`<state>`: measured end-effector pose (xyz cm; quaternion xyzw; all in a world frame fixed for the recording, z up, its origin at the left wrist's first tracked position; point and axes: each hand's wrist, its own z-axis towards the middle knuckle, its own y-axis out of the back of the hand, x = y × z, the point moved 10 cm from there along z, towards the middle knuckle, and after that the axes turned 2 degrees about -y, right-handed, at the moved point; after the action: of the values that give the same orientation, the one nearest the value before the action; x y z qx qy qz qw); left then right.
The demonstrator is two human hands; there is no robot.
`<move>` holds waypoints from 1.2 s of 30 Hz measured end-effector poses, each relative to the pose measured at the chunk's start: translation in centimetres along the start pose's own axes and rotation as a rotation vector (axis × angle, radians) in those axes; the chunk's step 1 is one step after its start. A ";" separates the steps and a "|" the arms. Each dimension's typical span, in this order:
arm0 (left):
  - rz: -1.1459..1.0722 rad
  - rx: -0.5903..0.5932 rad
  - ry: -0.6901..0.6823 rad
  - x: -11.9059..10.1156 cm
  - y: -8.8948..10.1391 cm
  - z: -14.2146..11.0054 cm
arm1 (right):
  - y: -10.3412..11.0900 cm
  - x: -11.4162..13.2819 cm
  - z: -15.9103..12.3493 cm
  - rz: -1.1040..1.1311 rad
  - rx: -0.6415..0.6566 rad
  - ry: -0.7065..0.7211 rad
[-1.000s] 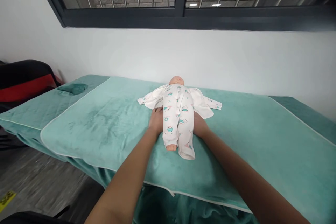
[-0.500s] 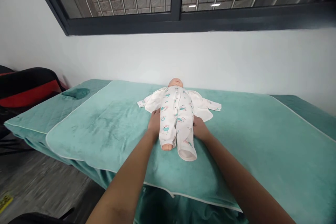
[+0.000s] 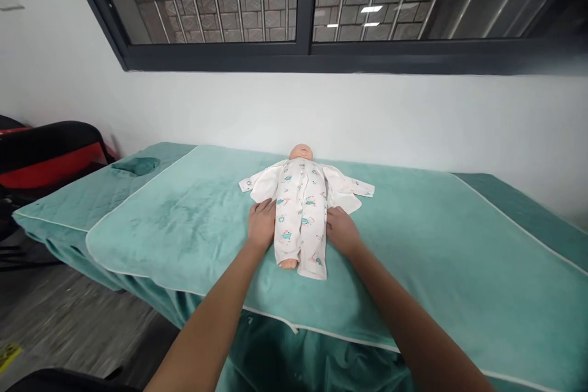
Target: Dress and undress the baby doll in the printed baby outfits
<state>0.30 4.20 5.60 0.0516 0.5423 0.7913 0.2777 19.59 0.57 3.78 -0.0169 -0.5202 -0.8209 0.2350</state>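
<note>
A baby doll (image 3: 301,152) lies on its back on the green cover, with its head toward the wall. A white printed baby romper (image 3: 294,220) covers its front, and a white top with sleeves (image 3: 342,182) spreads out at both sides. One foot (image 3: 289,264) pokes from the left leg opening; no foot shows at the right one. My left hand (image 3: 262,223) is closed at the romper's left edge, fingers bent, the thumb hidden. At the opposite edge, my right hand (image 3: 342,229) has its fingers curled on the cloth.
The padded green bed (image 3: 436,245) runs along a white wall (image 3: 294,110) below a barred window (image 3: 305,55). A round hole (image 3: 138,165) is at its left end. A black and red chair (image 3: 59,153) stands at the left.
The romper's right leg, whose opening faced me before, now lies flatter. Both hands stay at the romper's sides, with more of the left fingers showing. The view has tilted up slightly.
</note>
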 end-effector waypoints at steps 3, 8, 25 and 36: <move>0.018 0.000 -0.052 0.2 0.0 -2.0 | 0.3 -0.1 -1.8 0.019 0.002 -0.012; -0.153 -0.028 0.142 4.2 0.0 -2.2 | 1.0 -4.6 -2.8 0.180 -0.094 -0.223; -0.003 -0.126 0.633 13.7 0.2 2.2 | 1.5 -16.7 5.2 0.380 0.069 -0.812; 0.015 -0.141 0.636 13.6 0.1 1.9 | 2.5 -2.5 14.7 0.853 0.292 -0.464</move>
<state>-10.46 12.49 3.42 -0.2137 0.5453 0.8054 0.0916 19.66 13.36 11.94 -0.3769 -0.6148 -0.5451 0.4276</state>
